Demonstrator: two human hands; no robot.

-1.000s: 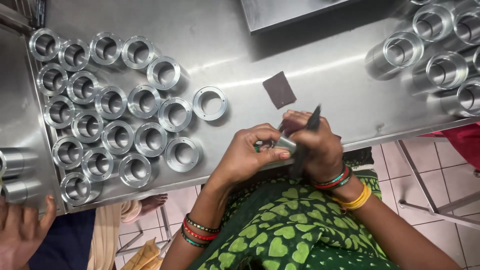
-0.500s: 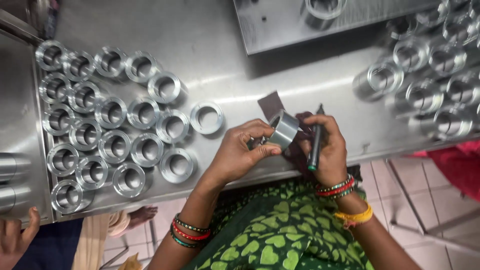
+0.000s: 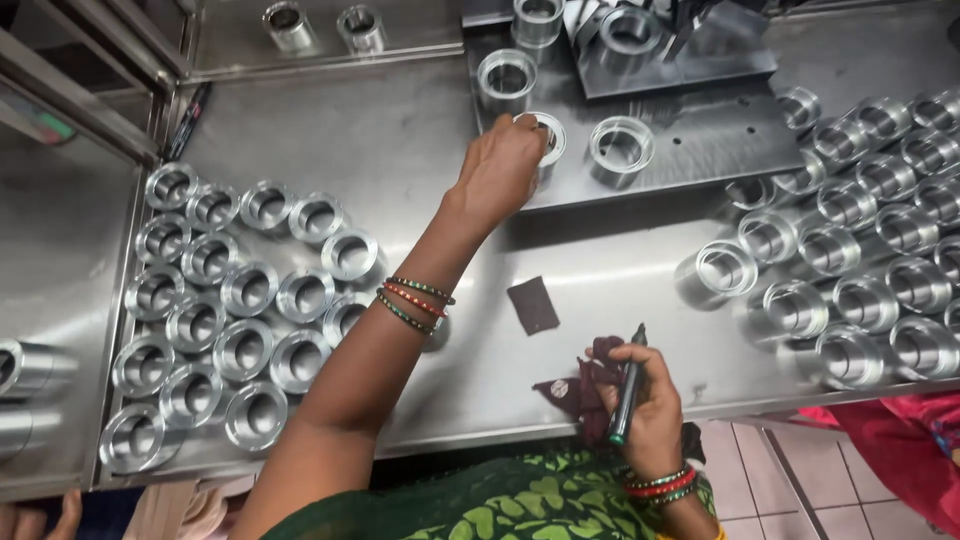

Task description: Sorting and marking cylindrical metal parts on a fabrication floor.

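My left hand (image 3: 503, 168) reaches far across the steel table and closes its fingers on a short metal ring (image 3: 551, 136) that stands on a raised steel plate (image 3: 690, 150). Two more rings (image 3: 620, 148) stand on that plate beside it. Near the table's front edge, my right hand (image 3: 652, 408) holds a dark marker (image 3: 627, 386) upright together with a crumpled dark red cloth (image 3: 578, 388). A small dark square patch (image 3: 532, 305) lies flat on the table between my two arms.
Several metal rings (image 3: 245, 300) sit in rows on the left and several more (image 3: 850, 250) on the right. A machine fixture (image 3: 650, 40) stands at the back. Another person's hand (image 3: 40, 515) shows at the bottom left.
My left hand has left my right hand and stretched forward with the ring to the raised plate. The right hand has dropped toward the table edge with marker and cloth.
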